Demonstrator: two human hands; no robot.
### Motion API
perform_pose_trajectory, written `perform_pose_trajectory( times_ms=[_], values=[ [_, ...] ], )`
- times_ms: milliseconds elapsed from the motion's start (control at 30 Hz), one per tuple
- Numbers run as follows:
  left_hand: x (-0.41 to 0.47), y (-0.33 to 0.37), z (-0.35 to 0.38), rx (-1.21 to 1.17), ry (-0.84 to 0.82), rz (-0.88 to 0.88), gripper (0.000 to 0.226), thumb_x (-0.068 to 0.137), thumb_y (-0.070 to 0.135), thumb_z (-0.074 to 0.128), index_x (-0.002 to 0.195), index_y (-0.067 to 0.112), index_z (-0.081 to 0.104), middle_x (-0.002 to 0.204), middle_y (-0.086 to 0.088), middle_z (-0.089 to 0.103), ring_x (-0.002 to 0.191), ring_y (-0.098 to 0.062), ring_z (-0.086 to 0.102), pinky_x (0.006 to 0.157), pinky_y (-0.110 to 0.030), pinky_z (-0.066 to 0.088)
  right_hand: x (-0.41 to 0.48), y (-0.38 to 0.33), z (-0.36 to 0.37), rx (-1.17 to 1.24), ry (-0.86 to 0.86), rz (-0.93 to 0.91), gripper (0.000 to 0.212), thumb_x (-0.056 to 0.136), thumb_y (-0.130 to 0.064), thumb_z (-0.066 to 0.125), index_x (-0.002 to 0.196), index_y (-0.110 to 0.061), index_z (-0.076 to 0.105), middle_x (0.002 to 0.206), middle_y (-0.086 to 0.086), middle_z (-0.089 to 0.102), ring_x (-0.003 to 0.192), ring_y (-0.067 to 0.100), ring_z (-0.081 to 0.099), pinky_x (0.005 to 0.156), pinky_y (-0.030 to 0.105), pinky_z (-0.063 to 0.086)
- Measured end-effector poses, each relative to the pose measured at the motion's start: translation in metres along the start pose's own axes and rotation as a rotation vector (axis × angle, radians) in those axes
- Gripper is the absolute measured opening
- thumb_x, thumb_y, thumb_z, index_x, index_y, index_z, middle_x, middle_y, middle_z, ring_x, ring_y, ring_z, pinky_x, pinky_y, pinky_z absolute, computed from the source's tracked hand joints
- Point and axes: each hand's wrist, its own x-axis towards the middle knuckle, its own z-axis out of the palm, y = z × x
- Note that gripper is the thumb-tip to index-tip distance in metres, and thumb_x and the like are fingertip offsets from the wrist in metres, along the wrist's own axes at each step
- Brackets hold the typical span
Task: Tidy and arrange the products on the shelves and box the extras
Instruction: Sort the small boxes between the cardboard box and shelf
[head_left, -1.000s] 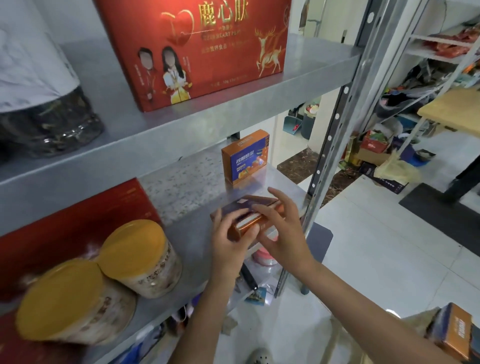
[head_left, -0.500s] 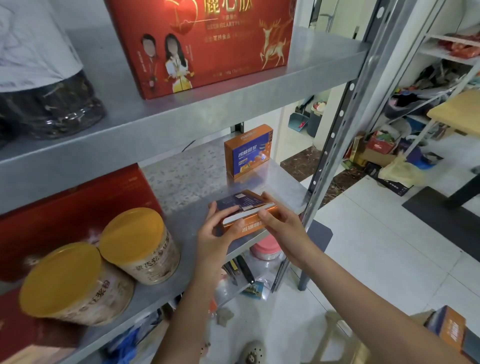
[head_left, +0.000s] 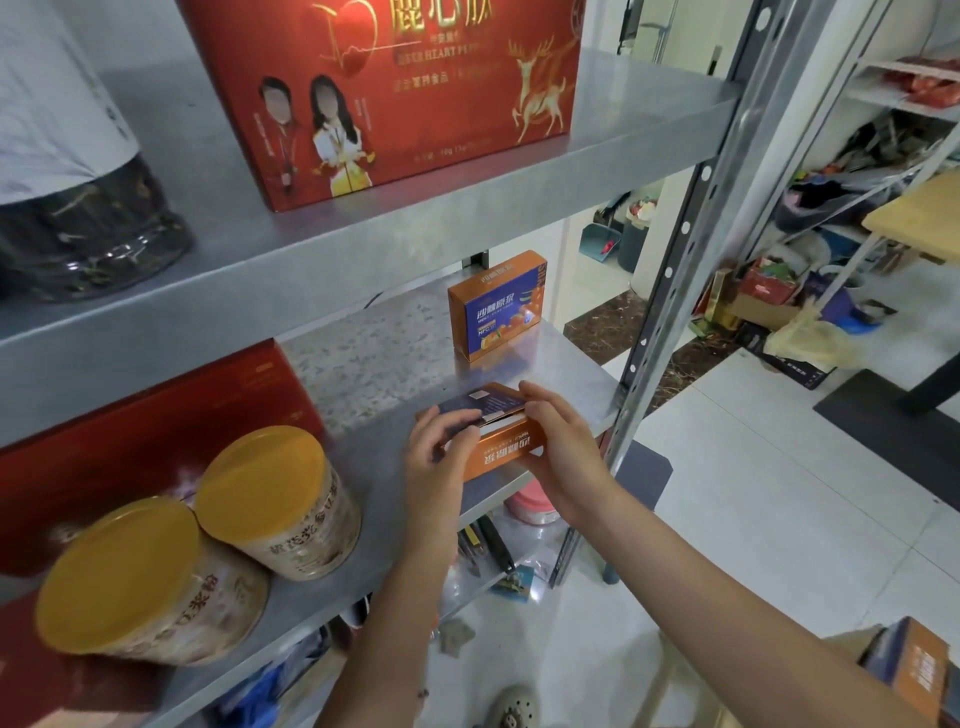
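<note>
Galvanised steel shelf (head_left: 363, 358), middle tier: orange-and-blue carton (head_left: 506, 451) lies flat near front edge, right end. Ends gripped by left hand (head_left: 434, 467) and right hand (head_left: 563, 457), fingers curled over top. Best: stand it upright, square beside upright twin carton (head_left: 496, 306) behind. Lettering upside-down; top flap looks slightly lifted.

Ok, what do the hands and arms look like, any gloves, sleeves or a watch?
Bare throughout: no gloves on the left hand or right hand, no sleeves anywhere in frame, and no watch, bracelet or ring visible.
</note>
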Motion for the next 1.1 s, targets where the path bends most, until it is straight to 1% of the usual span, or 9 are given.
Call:
perform_pose_trajectory(
  times_ms=[233,367,533,600,700,800,867,933,1100],
  values=[
    [0.010,-0.001,-0.004,-0.087,-0.026,-0.076,0.020,0.093,0.002,0.057,0.103,0.010,0.074,0.148,-0.005,0.041,0.120,-0.025,0.059,0.094,-0.041,0.054,0.004,-0.001,0.001,0.117,-0.048,0.052,0.030,0.099,-0.006,0.046,0.128,-0.011,0.055,0.089,0.007,0.071,0.073,0.011,0.070,0.069,0.031,0.058],
    [0.009,0.000,-0.007,-0.037,-0.069,-0.044,0.018,0.095,0.016,0.060,0.107,0.018,0.074,0.146,0.000,0.045,0.123,-0.019,0.056,0.100,-0.046,0.051,0.003,-0.001,-0.002,0.137,-0.088,0.030,0.026,0.098,-0.013,0.054,0.124,-0.014,0.058,0.096,0.008,0.070,0.083,0.014,0.071,0.073,0.032,0.059],
    [0.008,0.000,-0.008,0.116,-0.052,0.085,0.015,0.089,0.017,0.068,0.104,0.019,0.071,0.129,0.007,0.056,0.108,0.007,0.058,0.078,-0.014,0.052,0.002,0.003,0.002,0.089,0.002,-0.030,0.029,0.092,-0.010,0.062,0.121,-0.006,0.062,0.086,0.005,0.066,0.071,0.010,0.068,0.076,0.036,0.061],
    [0.009,-0.001,-0.006,0.130,-0.032,0.094,0.018,0.086,0.015,0.071,0.105,0.017,0.071,0.123,0.007,0.059,0.107,0.002,0.060,0.076,-0.014,0.053,0.001,0.002,0.003,0.070,-0.004,-0.056,0.023,0.091,-0.010,0.064,0.114,-0.006,0.064,0.080,0.002,0.068,0.069,0.008,0.069,0.069,0.032,0.061],
    [0.010,0.004,-0.005,0.088,0.039,0.053,0.012,0.086,0.011,0.072,0.094,0.019,0.073,0.116,0.000,0.066,0.106,-0.013,0.064,0.077,-0.022,0.056,-0.001,0.000,-0.002,-0.091,-0.097,-0.109,0.025,0.091,-0.015,0.064,0.116,-0.014,0.063,0.093,0.000,0.067,0.081,0.008,0.069,0.070,0.024,0.057],
    [0.011,0.017,-0.004,0.035,0.051,-0.071,0.007,0.087,0.013,0.072,0.086,0.020,0.073,0.100,-0.008,0.073,0.094,-0.021,0.070,0.077,-0.036,0.060,-0.001,-0.006,-0.025,-0.513,-0.225,-0.214,0.058,0.083,-0.014,0.074,0.134,-0.029,0.051,0.124,-0.006,0.056,0.113,0.004,0.056,0.089,0.020,0.050],
    [0.010,0.030,-0.004,-0.027,-0.030,-0.168,0.001,0.085,0.016,0.073,0.085,0.016,0.072,0.088,-0.006,0.074,0.082,-0.020,0.073,0.065,-0.034,0.061,-0.004,-0.012,-0.042,-0.734,-0.280,-0.295,0.079,0.079,-0.007,0.078,0.143,-0.030,0.039,0.140,-0.013,0.041,0.126,-0.004,0.040,0.098,0.016,0.040],
    [0.006,0.043,-0.002,-0.095,-0.141,-0.234,0.010,0.083,0.019,0.073,0.087,0.010,0.071,0.080,-0.005,0.075,0.075,-0.020,0.074,0.059,-0.034,0.060,-0.009,-0.018,-0.058,-0.840,-0.320,-0.378,0.084,0.076,0.000,0.079,0.145,-0.020,0.035,0.140,-0.015,0.039,0.126,-0.012,0.036,0.100,0.012,0.034],
    [-0.011,0.060,0.021,0.020,-0.475,-0.306,0.051,0.079,0.044,0.062,0.113,0.007,0.063,0.105,-0.017,0.072,0.094,-0.029,0.072,0.067,-0.039,0.062,-0.044,-0.037,-0.105,-0.673,-0.105,-0.314,0.061,0.062,-0.009,0.086,0.115,-0.026,0.061,0.099,-0.012,0.073,0.093,-0.001,0.067,0.077,0.010,0.048]
  ],
)
